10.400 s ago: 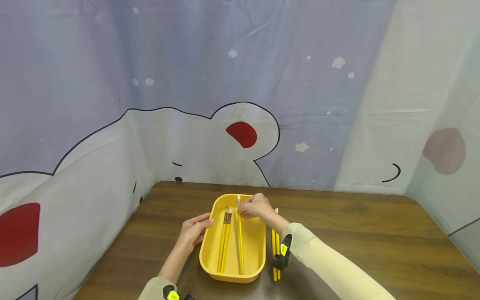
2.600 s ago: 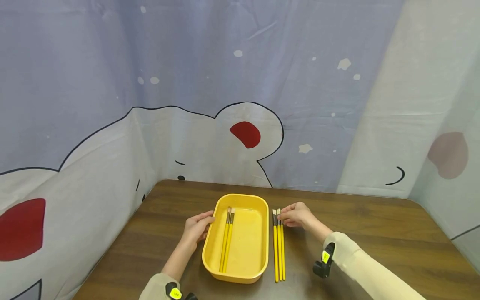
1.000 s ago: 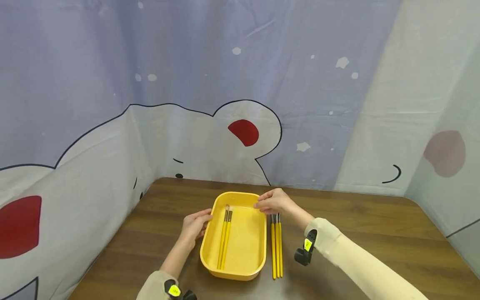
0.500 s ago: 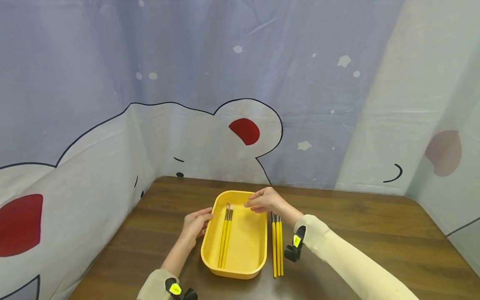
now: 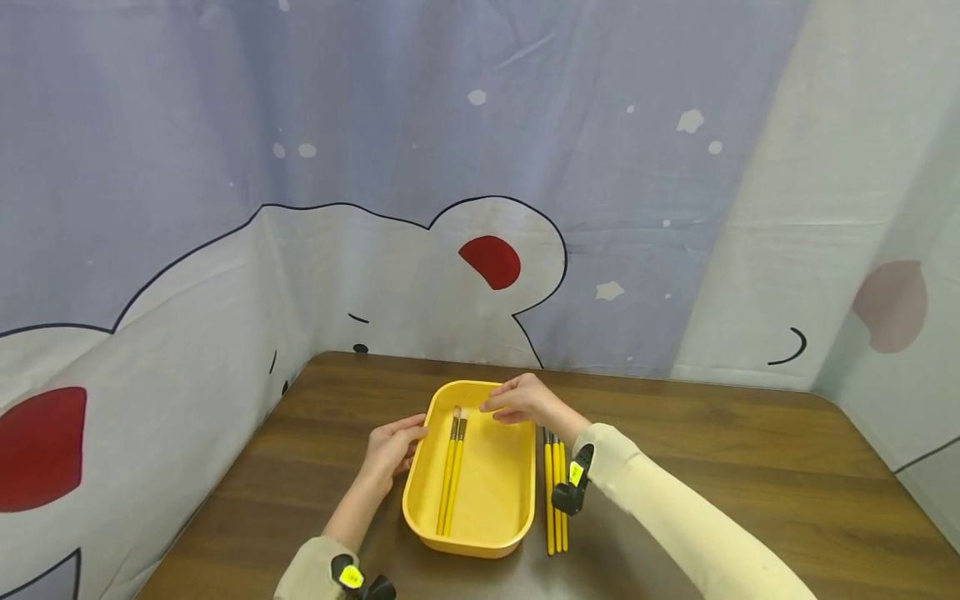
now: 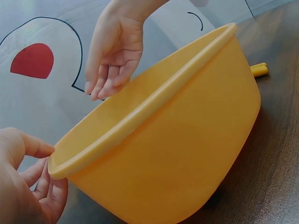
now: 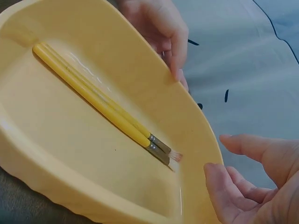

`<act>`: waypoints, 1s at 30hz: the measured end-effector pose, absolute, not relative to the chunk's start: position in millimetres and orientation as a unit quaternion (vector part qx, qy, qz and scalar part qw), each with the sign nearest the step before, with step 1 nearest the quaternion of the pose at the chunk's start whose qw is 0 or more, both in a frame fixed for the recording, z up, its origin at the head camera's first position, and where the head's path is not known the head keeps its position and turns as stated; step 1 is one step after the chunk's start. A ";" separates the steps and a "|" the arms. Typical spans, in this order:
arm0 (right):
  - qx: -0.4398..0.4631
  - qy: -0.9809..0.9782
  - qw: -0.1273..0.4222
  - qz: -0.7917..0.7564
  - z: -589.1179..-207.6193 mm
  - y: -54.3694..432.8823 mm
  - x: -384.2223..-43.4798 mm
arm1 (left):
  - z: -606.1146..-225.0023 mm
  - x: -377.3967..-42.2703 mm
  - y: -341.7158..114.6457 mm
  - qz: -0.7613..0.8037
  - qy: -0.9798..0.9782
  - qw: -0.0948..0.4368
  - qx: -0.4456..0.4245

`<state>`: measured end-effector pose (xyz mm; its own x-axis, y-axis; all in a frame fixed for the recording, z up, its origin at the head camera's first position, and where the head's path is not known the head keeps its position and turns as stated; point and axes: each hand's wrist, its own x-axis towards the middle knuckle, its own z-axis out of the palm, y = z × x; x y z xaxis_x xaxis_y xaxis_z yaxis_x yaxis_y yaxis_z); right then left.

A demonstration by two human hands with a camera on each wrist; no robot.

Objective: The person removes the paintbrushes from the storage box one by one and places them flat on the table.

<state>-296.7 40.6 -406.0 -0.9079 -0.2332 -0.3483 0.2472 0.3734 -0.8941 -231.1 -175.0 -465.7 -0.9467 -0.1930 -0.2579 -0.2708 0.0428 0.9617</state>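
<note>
My left hand [image 5: 390, 450] pinches the left rim of a yellow plastic tray [image 5: 495, 492], thumb inside and fingers outside in the left wrist view. Two yellow-handled paintbrushes [image 5: 455, 475] lie side by side along the tray's left part, bristles toward the far end. Over the tray's far right corner hovers my right hand [image 5: 527, 400], its fingers loosely bent. Nothing sits between thumb and fingers [image 7: 252, 182] in the right wrist view. Several more paintbrushes [image 5: 557, 533] lie on the table against the tray's right side, their bristle ends hidden by my right hand and wrist.
The brown wooden table [image 5: 697, 467] extends to the right of the brushes. A printed curtain [image 5: 420, 125] hangs along its back and sides. Each wrist carries a black strapped device [image 5: 572, 483] with a yellow label.
Earlier my right hand held a third brush in the tray; that brush now lies with those on the table. Since then the right hand has moved left from them to over the tray. Left hand stays.
</note>
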 end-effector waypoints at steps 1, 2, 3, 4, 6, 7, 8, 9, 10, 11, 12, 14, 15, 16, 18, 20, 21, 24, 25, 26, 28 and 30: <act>0.004 0.800 0.216 -0.560 -406.7 39.7 -297.1 | -465.5 -231.0 -174.8 0.673 0.721 0.029 -0.161; 0.004 0.801 0.217 -0.558 -407.3 38.8 -297.2 | -465.4 -230.9 -174.7 0.673 0.721 0.030 -0.162; 0.006 0.801 0.217 -0.558 -407.6 37.9 -297.3 | -465.2 -230.8 -174.5 0.673 0.721 0.030 -0.162; 0.009 0.803 0.217 -0.555 -408.0 36.9 -297.3 | -465.0 -230.7 -174.3 0.673 0.721 0.031 -0.163; 0.012 0.807 0.215 -0.551 -408.4 34.7 -297.3 | -464.5 -230.6 -174.0 0.672 0.722 0.032 -0.164; 0.012 0.810 0.212 -0.546 -408.6 33.8 -297.1 | -464.4 -230.7 -173.8 0.671 0.722 0.032 -0.164; 0.014 0.811 0.211 -0.546 -408.8 32.8 -297.1 | -464.2 -230.8 -173.7 0.670 0.723 0.033 -0.164; 0.015 0.812 0.211 -0.545 -409.2 31.8 -297.2 | -464.0 -230.9 -173.5 0.669 0.724 0.033 -0.165; 0.016 0.812 0.210 -0.544 -409.5 30.7 -297.4 | -463.9 -231.1 -173.5 0.669 0.724 0.034 -0.166; 0.016 0.811 0.210 -0.546 -409.7 29.7 -297.5 | -463.7 -231.2 -173.3 0.668 0.724 0.034 -0.166; 0.019 0.810 0.210 -0.547 -410.2 28.9 -297.6 | -463.8 -231.6 -173.1 0.668 0.724 0.035 -0.167; 0.022 0.808 0.211 -0.550 -411.4 27.2 -298.4 | -463.8 -232.0 -172.7 0.668 0.724 0.035 -0.168; 0.023 0.808 0.211 -0.549 -412.3 26.5 -298.8 | -463.9 -232.2 -172.5 0.668 0.723 0.035 -0.169; 0.024 0.807 0.213 -0.550 -413.2 25.6 -299.3 | -464.0 -232.2 -172.6 0.669 0.723 0.035 -0.170; 0.025 0.807 0.214 -0.551 -415.5 24.0 -300.3 | -464.1 -232.3 -172.6 0.669 0.723 0.033 -0.170; 0.028 0.807 0.214 -0.549 -417.2 22.7 -300.8 | -464.0 -232.3 -172.5 0.670 0.722 0.031 -0.170; 0.030 0.808 0.213 -0.548 -418.0 22.0 -300.9 | -464.0 -232.4 -172.4 0.670 0.722 0.031 -0.169; 0.037 0.808 0.211 -0.549 -420.3 20.6 -301.4 | -464.0 -232.5 -172.3 0.671 0.722 0.032 -0.169; 0.039 0.807 0.211 -0.550 -420.8 20.3 -301.5 | -464.0 -232.6 -172.3 0.671 0.721 0.033 -0.169; 0.039 0.807 0.211 -0.550 -421.7 20.0 -301.7 | -464.0 -232.7 -172.3 0.671 0.721 0.034 -0.170; 0.041 0.804 0.212 -0.554 -423.5 19.1 -302.8 | -463.9 -232.8 -172.5 0.670 0.722 0.034 -0.170; 0.042 0.804 0.212 -0.554 -424.8 17.6 -303.0 | -463.7 -232.8 -172.6 0.670 0.722 0.035 -0.169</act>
